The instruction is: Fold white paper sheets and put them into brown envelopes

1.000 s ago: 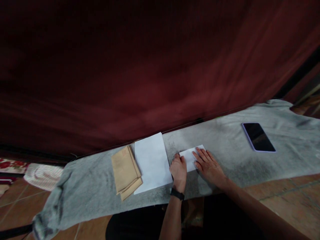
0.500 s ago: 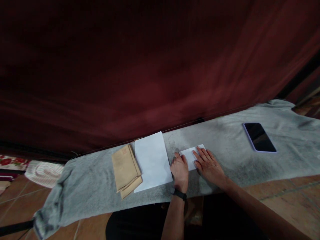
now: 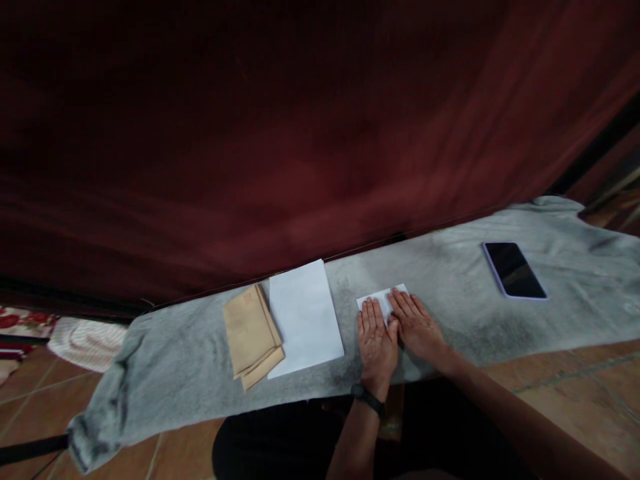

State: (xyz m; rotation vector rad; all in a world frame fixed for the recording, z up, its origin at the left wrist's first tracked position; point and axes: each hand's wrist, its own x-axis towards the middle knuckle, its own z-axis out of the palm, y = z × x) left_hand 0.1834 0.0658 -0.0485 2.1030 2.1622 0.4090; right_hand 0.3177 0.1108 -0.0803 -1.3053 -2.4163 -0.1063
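A small folded sheet of white paper (image 3: pixel 383 298) lies on the grey cloth, largely covered by my hands. My left hand (image 3: pixel 377 340) rests flat on its left part, fingers stretched out and pointing away from me. Over the right part lies my right hand (image 3: pixel 414 325), also flat, its fingers extended. The two hands nearly meet at the thumbs. To the left of them is a larger stack of white paper (image 3: pixel 306 320). Brown envelopes (image 3: pixel 250 331) sit beside that stack, overlapping its left edge.
The grey cloth (image 3: pixel 175 373) covers a long narrow surface. A phone in a purple case (image 3: pixel 515 270) lies on its right part. Behind hangs a dark red curtain (image 3: pixel 310 167). Striped fabric (image 3: pixel 85 343) and tiled floor (image 3: pixel 45 393) show at the left.
My left hand has gone from bent fingers at the paper's left edge to lying flat on the paper, closer to my right hand. My right hand stays flat on it.
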